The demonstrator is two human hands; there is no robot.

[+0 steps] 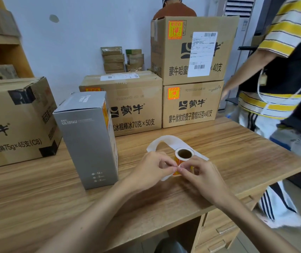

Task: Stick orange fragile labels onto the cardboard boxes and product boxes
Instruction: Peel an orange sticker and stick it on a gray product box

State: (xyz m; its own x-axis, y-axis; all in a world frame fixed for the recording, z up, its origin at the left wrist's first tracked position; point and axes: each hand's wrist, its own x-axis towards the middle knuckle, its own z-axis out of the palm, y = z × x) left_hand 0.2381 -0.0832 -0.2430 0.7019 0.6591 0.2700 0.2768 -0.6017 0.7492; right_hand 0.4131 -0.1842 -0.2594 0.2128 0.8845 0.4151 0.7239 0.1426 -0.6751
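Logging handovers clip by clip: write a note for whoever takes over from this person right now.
Hands: left hand and right hand both pinch the label roll at an orange label's edge, mid-desk; the white backing strip trails behind.
Done: orange labels show on the grey product box, upper stacked cardboard box, lower stacked cardboard box and middle cardboard box.
Left: left cardboard box; any label there is unclear.

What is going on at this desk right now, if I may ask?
A person is labelling boxes. Both the left hand and the right hand pinch the front of the orange label roll at the wooden desk. The grey product box beside it and three cardboard boxes behind already carry orange labels. Another person stands at the right.
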